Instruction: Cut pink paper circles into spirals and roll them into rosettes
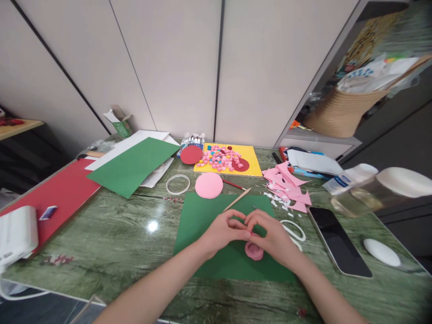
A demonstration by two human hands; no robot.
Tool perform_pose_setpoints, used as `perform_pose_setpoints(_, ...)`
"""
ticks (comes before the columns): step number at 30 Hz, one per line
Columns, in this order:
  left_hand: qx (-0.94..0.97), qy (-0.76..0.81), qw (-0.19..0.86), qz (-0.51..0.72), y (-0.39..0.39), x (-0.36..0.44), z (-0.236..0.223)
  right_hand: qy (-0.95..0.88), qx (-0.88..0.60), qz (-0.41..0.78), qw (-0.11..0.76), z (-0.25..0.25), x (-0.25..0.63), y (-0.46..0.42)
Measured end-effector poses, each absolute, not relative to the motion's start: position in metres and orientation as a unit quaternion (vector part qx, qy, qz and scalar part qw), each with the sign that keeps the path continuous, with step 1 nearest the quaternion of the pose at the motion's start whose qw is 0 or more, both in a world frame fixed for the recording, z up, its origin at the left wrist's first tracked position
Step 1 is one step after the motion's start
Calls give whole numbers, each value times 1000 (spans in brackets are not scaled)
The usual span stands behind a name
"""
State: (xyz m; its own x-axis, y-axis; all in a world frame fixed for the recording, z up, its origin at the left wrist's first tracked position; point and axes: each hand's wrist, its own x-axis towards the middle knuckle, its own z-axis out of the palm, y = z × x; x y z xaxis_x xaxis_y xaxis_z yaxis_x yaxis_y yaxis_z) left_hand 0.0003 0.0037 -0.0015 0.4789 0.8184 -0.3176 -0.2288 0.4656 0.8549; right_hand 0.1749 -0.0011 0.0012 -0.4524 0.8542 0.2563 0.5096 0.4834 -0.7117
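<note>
Over a green paper sheet (216, 265), my left hand (224, 230) and my right hand (266, 231) meet fingertip to fingertip. Both are closed in a pinch on a small pink piece, mostly hidden by the fingers. Just below the fingertips a rolled pink paper strip (254, 252) forms a ring; whether it joins the pinched piece I cannot tell. A pointed wooden stick (237, 200) lies beyond my hands on the green sheet. White-handled scissors (297, 228) are partly covered by my right hand. Pink paper circles (209, 185) touch the sheet's far edge.
Small pink paper roses (219, 158) cover a yellow sheet (251, 155) near the wall. Pink scraps (286, 184), a phone (339, 240), a mouse (381, 252) and a clear bottle (362, 198) stand or lie right. A tape roll (177, 177) and red paper (57, 191) are left.
</note>
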Motion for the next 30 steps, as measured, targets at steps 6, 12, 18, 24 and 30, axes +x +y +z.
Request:
perform_pose_setpoints(6, 400, 395, 753, 341, 4, -1, -2, -813, -427, 266, 293, 2, 176, 0)
perform_pose_setpoints(12, 438, 391, 747, 312, 10, -7, -3, -828, -391, 305, 262, 3, 184, 1)
perform_pose_setpoints(18, 498, 374, 733, 272, 13, -11, -4, -847, -359, 323, 222, -1, 183, 3)
perform_pose_setpoints(24, 403, 409, 742, 347, 11, -4, 0, -816, -414, 262, 307, -6, 178, 3)
perform_pose_setpoints(30, 303, 410, 754, 415, 5, 5, -1, -774, -446, 226, 388, -12, 166, 3)
